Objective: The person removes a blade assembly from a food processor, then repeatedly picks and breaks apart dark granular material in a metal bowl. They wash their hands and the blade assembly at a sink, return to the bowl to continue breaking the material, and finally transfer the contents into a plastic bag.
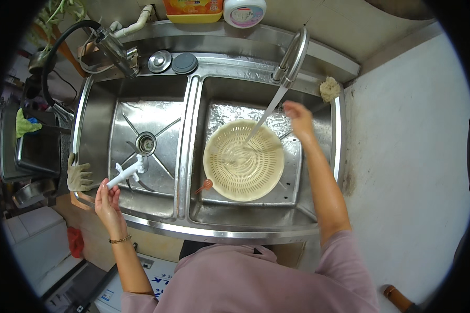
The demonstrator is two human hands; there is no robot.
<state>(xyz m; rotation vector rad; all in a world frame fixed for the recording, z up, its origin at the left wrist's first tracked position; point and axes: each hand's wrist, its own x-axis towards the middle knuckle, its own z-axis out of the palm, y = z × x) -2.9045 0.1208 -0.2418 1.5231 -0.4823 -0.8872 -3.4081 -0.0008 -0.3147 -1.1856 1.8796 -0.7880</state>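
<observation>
My left hand (110, 205) grips the end of a white plastic shaft with curved metal blades (130, 172), a food chopper blade by its look. It is held over the left sink basin (162, 117). In the right basin (254, 213) stands a round cream plastic colander (268, 178). From the curved faucet (297, 58) a stream of water (267, 111) runs into the colander. My right hand (299, 119) is just right of the stream, blurred, its fingers loosely bent with nothing visible in them. A small orange-red item (206, 184) lies by the colander's left rim.
A second faucet (115, 53) with a black hose stands at the back left. Two drain covers (172, 62) sit on the back ledge near bottles (244, 13). A scrubber (330, 89) rests at the right corner. A glove (78, 176) hangs over the left rim.
</observation>
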